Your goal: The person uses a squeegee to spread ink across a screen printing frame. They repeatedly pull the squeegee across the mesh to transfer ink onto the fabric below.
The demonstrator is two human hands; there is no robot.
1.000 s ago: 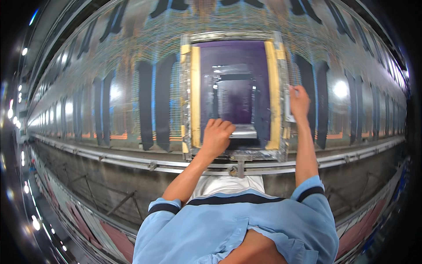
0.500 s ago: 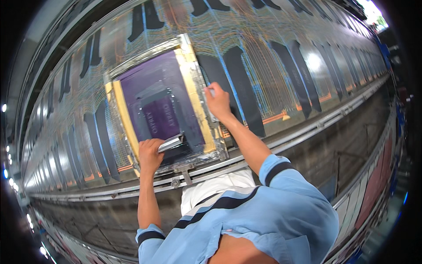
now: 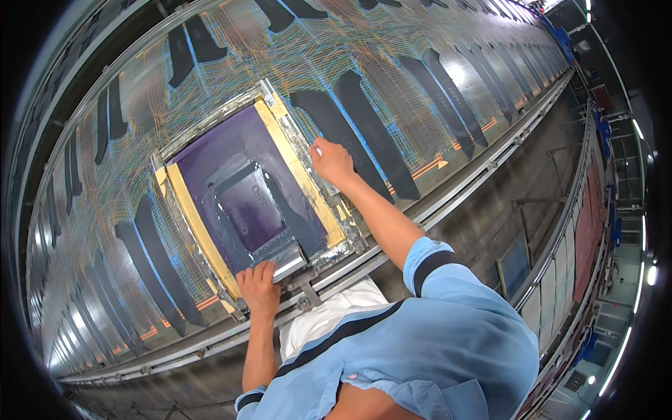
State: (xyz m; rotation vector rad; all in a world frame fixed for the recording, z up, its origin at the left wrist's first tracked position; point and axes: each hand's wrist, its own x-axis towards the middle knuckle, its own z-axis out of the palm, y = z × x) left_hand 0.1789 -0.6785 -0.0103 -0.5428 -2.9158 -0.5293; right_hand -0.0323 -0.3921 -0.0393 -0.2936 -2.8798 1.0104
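A screen printing frame point(image 3: 285, 126) with yellow-taped inner edges and a purple mesh point(image 3: 210, 157) lies on the long table. Within the mesh a rectangular window is ringed by dark wet ink point(image 3: 274, 189). At the frame's near end, my left hand point(image 3: 259, 287) is closed on a metal-backed squeegee point(image 3: 288, 262), which rests low on the mesh beside the ink. My right hand point(image 3: 332, 162) is curled at the frame's right edge, fingers gripping the rim; its fingertips are partly hidden.
Dark cut fabric pieces point(image 3: 371, 129) lie in pairs along the table point(image 3: 413, 105), on a surface crossed with coloured lines. A metal rail point(image 3: 462, 203) runs along the near edge, with a clamp point(image 3: 306, 297) by the frame. Boards point(image 3: 553, 287) stand beyond, at the right.
My left hand has brought the squeegee a little nearer to the frame's near end. My right hand stays at the right rim. The whole view has turned.
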